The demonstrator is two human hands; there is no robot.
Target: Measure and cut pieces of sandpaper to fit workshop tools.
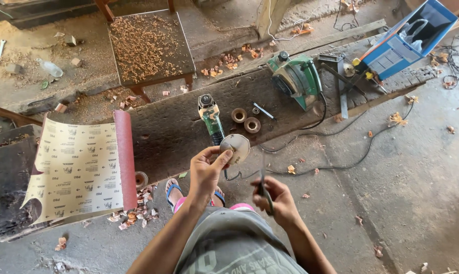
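Head view, looking down past grey shorts to a plank worktop (178, 127) and concrete floor.

Left hand (205, 170) raised in front of the worktop edge, fingers (220, 160) pinched on the near rim of a round sandpaper disc (236, 147); disc held nearly flat-on to the camera, pale backing up, up and to the right of the fingertips. Right hand (276, 199) lower and closer to the body, fingers closed around scissors (263, 187); blades pointing up and away, long axis roughly upright in frame, tips just below and right of the disc but not touching it. Left hand the one on the disc; right hand near, with a small gap.

Directly behind the disc, an angle grinder (210, 115) lying on the worktop, long axis running away from the body, head at the far end. Beside it, two small rings (245, 120) and a short key (264, 111). Farther right, a green power planer (296, 77) and an open blue case (409, 38). At left, a large sandpaper sheet (80, 167) draped over the worktop end, a round cutout at its lower corner. Wood shavings on a stool (151, 45) beyond.
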